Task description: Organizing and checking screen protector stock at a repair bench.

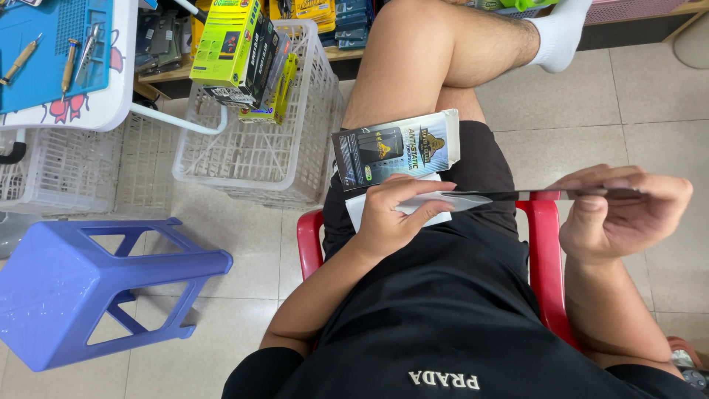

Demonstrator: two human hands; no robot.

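I sit on a red plastic chair with one leg crossed over the other. My left hand is closed on a white paper sleeve resting on my lap. My right hand pinches the far end of a thin dark flat sheet, seen edge-on, which reaches from the sleeve's mouth over to that hand. A flat printed package, dark and cream, lies on my thigh just above the left hand.
A blue plastic stool lies on its side on the tiled floor at left. A white plastic basket holds several yellow-green and black boxes. A white table with a blue mat and hand tools is top left.
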